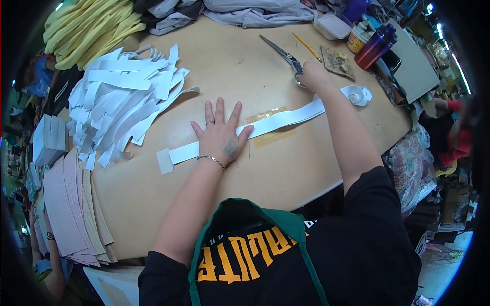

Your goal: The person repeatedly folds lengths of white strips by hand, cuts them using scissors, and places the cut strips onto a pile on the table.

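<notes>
A long white strip (280, 121) stretches across the table, with a rolled end (359, 95) at the right. My left hand (222, 133) lies flat over the strip's left part, fingers spread, a ring and bracelet on it. Near the strip's left end a pale square piece (164, 161) is on the table. Beyond the strip, my right hand (312, 76) is closed around the handles of a pair of scissors (286, 57), whose blades point to the far left. Brown tape (265, 138) lies on the tabletop beneath the strip.
A heap of cut white strips (122, 97) lies at the left, with yellow cloth (89, 30) behind it. Stacked pinkish sheets (71, 204) stand at the left edge. A pencil (307, 47), a sandy-looking slab (337, 62) and a bottle (375, 47) are at the far right.
</notes>
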{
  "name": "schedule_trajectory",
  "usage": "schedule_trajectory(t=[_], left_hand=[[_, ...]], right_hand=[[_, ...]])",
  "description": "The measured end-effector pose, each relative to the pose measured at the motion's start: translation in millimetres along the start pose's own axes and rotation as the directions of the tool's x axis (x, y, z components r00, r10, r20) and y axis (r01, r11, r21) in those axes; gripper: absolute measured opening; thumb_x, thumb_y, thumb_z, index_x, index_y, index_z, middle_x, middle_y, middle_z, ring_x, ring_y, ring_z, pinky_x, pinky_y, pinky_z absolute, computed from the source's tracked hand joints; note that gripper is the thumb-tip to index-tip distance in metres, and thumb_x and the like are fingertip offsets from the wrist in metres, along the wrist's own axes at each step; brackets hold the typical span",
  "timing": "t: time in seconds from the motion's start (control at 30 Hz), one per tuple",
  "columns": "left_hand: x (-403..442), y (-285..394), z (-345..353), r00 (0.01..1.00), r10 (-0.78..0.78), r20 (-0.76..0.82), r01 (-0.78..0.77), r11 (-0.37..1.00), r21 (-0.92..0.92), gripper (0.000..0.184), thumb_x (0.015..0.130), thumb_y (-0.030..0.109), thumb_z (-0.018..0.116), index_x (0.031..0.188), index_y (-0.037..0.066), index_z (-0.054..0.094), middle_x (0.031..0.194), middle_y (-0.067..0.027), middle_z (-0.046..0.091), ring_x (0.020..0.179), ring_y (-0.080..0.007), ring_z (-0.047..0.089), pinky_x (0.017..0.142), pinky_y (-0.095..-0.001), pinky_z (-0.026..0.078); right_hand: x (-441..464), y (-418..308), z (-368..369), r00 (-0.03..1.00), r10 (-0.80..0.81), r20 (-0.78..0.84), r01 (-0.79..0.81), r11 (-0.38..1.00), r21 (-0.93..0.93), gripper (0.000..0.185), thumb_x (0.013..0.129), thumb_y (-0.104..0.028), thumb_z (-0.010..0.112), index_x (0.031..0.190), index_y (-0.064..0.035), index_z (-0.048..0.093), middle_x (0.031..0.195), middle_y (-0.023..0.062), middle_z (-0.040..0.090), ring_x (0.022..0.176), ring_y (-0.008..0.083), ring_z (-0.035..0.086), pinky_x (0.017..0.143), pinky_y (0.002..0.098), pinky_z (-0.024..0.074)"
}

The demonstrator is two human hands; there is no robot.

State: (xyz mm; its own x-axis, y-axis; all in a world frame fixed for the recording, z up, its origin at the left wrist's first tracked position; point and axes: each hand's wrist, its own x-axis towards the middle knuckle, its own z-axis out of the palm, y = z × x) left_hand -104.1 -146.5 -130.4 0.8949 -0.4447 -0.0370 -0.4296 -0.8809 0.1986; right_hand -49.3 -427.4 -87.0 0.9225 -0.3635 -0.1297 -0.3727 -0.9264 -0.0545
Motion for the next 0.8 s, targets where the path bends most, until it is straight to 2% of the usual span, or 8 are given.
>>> schedule_trajectory(t=[0.1, 0.2, 0.3, 0.4, 0.47, 0.5, 0.57, 0.8], left_hand=[[-0.4, 0.0, -1.0, 1.000, -0.007, 0.008, 0.007, 1.000, -0.013, 0.065, 0.088, 0.060, 0.038, 0.144, 0.028, 0.029, 0.153, -0.0111, 0.016, 0.141, -0.0350, 0.009, 0.101, -0.0712, 0.014], [-1.3, -0.6, -0.3, 1.000, -0.009, 0.000, 0.009, 1.000, -0.024, 0.064, 0.089, 0.060, 0.037, 0.144, 0.029, 0.029, 0.153, -0.0104, 0.015, 0.141, -0.0341, 0.008, 0.102, -0.0699, 0.014], [-2.4, -1.0, -0.1, 1.000, -0.006, 0.004, 0.006, 0.999, -0.034, 0.064, 0.089, 0.059, 0.037, 0.144, 0.029, 0.029, 0.153, -0.0101, 0.015, 0.141, -0.0335, 0.007, 0.103, -0.0691, 0.013], [-1.6, -1.6, -2.0, 1.000, -0.005, -0.001, 0.005, 0.999, -0.042, 0.063, 0.089, 0.059, 0.038, 0.144, 0.029, 0.029, 0.153, -0.0100, 0.015, 0.141, -0.0335, 0.007, 0.103, -0.0690, 0.013], [-2.0, -1.0, -0.7, 1.000, -0.001, -0.006, 0.000, 0.999, -0.042, 0.063, 0.089, 0.059, 0.038, 0.144, 0.029, 0.029, 0.153, -0.0101, 0.015, 0.141, -0.0337, 0.007, 0.103, -0.0693, 0.013], [-1.6, -1.7, -0.5, 1.000, 0.002, -0.014, -0.003, 0.999, -0.042, 0.063, 0.089, 0.059, 0.038, 0.144, 0.029, 0.029, 0.153, -0.0102, 0.015, 0.141, -0.0338, 0.008, 0.103, -0.0695, 0.012], [-1.8, -2.5, 2.2, 1.000, 0.011, -0.024, -0.012, 0.999, -0.037, 0.063, 0.089, 0.059, 0.038, 0.144, 0.029, 0.030, 0.153, -0.0105, 0.016, 0.141, -0.0342, 0.008, 0.102, -0.0699, 0.012], [-1.0, -1.4, 1.5, 1.000, 0.008, -0.010, -0.008, 1.000, -0.022, 0.062, 0.091, 0.059, 0.034, 0.144, 0.027, 0.028, 0.153, -0.0110, 0.015, 0.141, -0.0343, 0.007, 0.104, -0.0685, 0.011]], right_hand=[[12.2, 0.4, 1.7, 0.998, -0.065, -0.011, 0.063, 0.989, -0.134, 0.027, 0.078, -0.022, 0.061, 0.091, 0.0016, 0.067, 0.089, 0.0192, 0.067, 0.084, 0.0297, 0.066, 0.077, 0.0395, 0.0511], [9.9, 9.9, -15.1, 0.965, 0.146, 0.217, -0.195, 0.955, 0.224, 0.025, 0.078, -0.022, 0.064, 0.085, 0.0019, 0.065, 0.076, 0.0152, 0.065, 0.066, 0.0228, 0.064, 0.060, 0.0349, 0.0513], [-24.2, 54.2, -9.2, 0.973, -0.084, 0.216, -0.096, 0.702, 0.705, 0.023, 0.080, -0.024, 0.067, 0.080, -0.0022, 0.061, 0.065, 0.0082, 0.058, 0.051, 0.0152, 0.055, 0.046, 0.0279, 0.0439], [-141.3, 42.9, -1.9, 0.961, -0.177, 0.211, -0.111, 0.450, 0.886, 0.025, 0.083, -0.028, 0.067, 0.078, -0.0076, 0.055, 0.058, 0.0001, 0.051, 0.049, 0.0105, 0.050, 0.043, 0.0266, 0.0368], [-213.4, 53.4, 9.5, 0.908, -0.330, 0.259, -0.035, 0.556, 0.831, 0.035, 0.088, -0.042, 0.057, 0.082, -0.0075, 0.054, 0.062, 0.0007, 0.054, 0.056, 0.0104, 0.055, 0.054, 0.0255, 0.0446], [-242.5, 59.3, 25.6, 0.867, -0.368, 0.337, -0.173, 0.411, 0.895, 0.040, 0.090, -0.047, 0.051, 0.084, -0.0069, 0.053, 0.066, 0.0018, 0.056, 0.059, 0.0111, 0.057, 0.058, 0.0255, 0.0454], [-287.0, 54.3, 37.7, 0.711, -0.393, 0.583, -0.411, 0.441, 0.798, 0.044, 0.091, -0.050, 0.048, 0.085, -0.0062, 0.052, 0.068, 0.0022, 0.056, 0.062, 0.0117, 0.056, 0.060, 0.0256, 0.0462], [-315.0, 15.4, 40.6, 0.644, -0.406, 0.649, -0.383, 0.564, 0.732, 0.066, 0.082, -0.072, 0.042, 0.087, -0.0072, 0.055, 0.068, 0.0018, 0.057, 0.065, 0.0107, 0.057, 0.060, 0.0235, 0.0439]])
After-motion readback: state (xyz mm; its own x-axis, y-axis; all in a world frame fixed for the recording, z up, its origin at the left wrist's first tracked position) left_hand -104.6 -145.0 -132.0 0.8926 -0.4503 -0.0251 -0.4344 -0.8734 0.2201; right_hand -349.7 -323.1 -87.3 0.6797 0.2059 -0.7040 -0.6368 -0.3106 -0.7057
